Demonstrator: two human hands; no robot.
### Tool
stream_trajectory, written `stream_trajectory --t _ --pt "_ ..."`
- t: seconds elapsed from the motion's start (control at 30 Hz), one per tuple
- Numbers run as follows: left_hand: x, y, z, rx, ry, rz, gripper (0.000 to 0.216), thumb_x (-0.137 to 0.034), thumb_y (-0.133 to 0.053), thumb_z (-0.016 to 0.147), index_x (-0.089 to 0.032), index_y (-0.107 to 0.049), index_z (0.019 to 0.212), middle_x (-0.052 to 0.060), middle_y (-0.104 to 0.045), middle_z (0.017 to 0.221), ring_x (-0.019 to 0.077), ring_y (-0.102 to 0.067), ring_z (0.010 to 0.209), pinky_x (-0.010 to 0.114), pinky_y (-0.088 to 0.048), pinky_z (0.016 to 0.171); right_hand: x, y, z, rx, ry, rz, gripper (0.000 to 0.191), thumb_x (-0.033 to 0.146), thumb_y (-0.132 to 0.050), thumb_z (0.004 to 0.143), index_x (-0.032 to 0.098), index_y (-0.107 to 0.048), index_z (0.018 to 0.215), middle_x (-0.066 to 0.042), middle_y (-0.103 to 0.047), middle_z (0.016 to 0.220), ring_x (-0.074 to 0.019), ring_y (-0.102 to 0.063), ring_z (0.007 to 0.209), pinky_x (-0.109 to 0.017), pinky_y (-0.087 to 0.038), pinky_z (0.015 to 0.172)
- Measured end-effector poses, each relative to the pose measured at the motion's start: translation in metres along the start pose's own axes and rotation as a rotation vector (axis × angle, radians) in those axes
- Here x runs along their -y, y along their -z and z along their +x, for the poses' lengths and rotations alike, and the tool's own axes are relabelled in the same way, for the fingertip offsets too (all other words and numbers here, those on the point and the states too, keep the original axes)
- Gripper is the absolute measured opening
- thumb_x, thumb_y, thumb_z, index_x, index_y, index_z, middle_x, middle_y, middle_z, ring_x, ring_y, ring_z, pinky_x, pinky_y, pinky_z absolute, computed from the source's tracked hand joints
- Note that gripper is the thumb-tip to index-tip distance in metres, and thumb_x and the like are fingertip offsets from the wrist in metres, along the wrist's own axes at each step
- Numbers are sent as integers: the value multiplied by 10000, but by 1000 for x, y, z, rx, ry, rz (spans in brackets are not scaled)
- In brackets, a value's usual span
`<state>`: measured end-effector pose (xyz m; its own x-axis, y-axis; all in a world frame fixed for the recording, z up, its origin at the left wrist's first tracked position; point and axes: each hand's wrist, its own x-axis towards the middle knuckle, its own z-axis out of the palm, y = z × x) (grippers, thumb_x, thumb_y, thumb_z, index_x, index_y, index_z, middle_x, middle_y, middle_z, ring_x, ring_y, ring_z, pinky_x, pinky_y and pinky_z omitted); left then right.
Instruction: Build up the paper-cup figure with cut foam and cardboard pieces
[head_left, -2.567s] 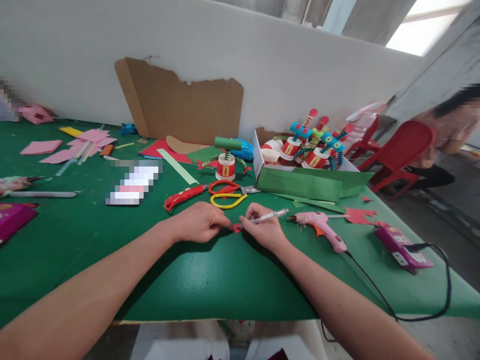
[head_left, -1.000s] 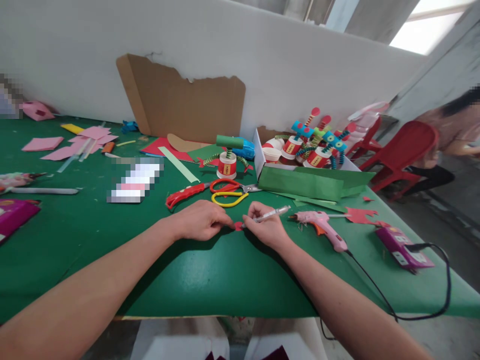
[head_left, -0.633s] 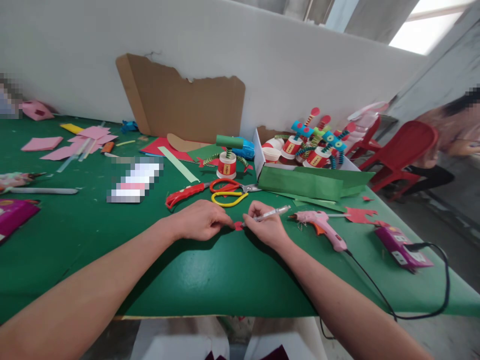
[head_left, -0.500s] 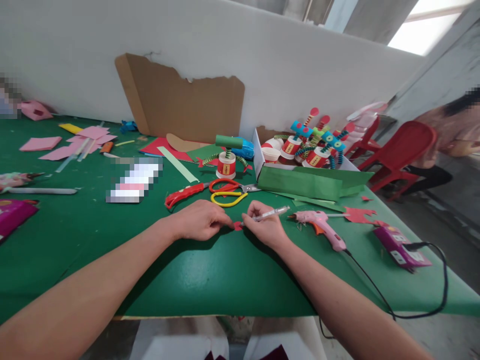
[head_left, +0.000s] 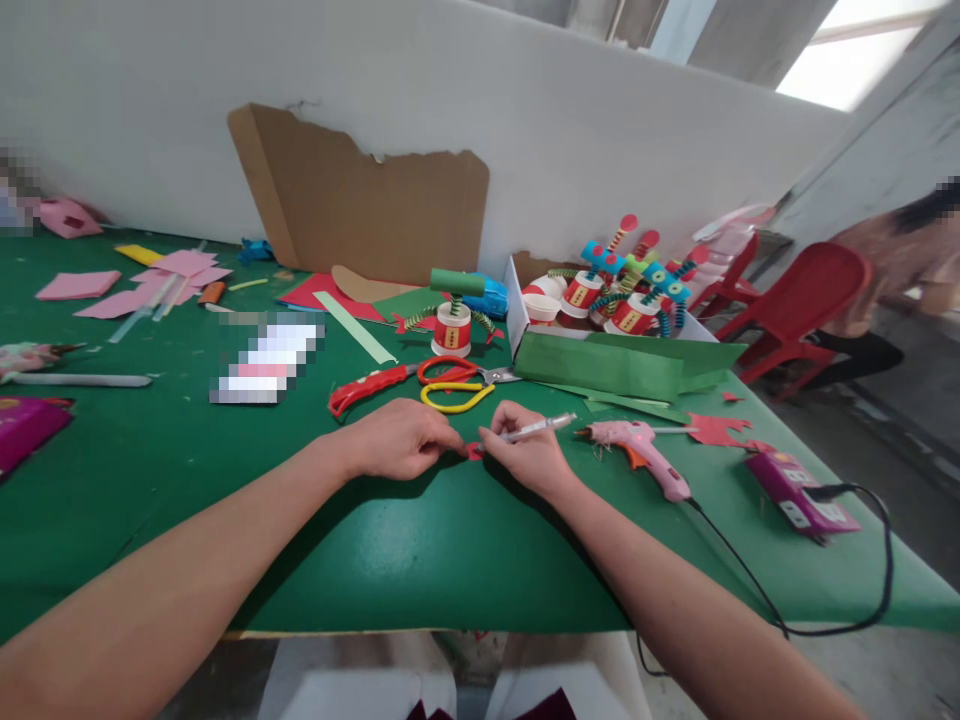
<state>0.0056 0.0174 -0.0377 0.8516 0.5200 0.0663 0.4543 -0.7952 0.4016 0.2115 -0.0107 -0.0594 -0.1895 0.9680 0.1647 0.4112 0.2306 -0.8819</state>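
Observation:
My right hand (head_left: 527, 450) is closed round a clear-barrelled pen (head_left: 541, 427), its tip low over a small red paper piece (head_left: 474, 451) on the table. With its fingers curled and a fingertip pressed on the left edge of that piece, my left hand (head_left: 405, 440) holds the paper flat. Just beyond my hands lie scissors (head_left: 457, 398) with red and yellow handles and a red-handled tool (head_left: 373, 387), perhaps a utility knife. Behind them stands a paper-cup figure (head_left: 451, 328) with a green roll on top and folded paper arms.
A pink glue gun (head_left: 641, 445) lies right of my hand, its cord running to a purple power strip (head_left: 802, 492). A box (head_left: 517, 300) of similar figures stands behind green paper (head_left: 600, 367). Pink paper (head_left: 184, 264) lies left. A person (head_left: 862, 260) sits beyond a red chair (head_left: 795, 300).
My right hand and the pen have shifted very slightly left over the red paper piece. My left hand keeps its place.

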Motion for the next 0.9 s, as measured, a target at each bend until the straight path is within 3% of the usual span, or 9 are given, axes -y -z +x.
stream_trajectory --t 0.9 --pt "-2 2 0 2 -3 3 398 -73 -477 753 -280 -703 1008 -22 -721 847 127 -634 750 209 -413 677 8 4 0 36 -21 -44 206 267 -566 685 213 -415 555 59 -429 489 -89 -361 466 -222 -261 458"
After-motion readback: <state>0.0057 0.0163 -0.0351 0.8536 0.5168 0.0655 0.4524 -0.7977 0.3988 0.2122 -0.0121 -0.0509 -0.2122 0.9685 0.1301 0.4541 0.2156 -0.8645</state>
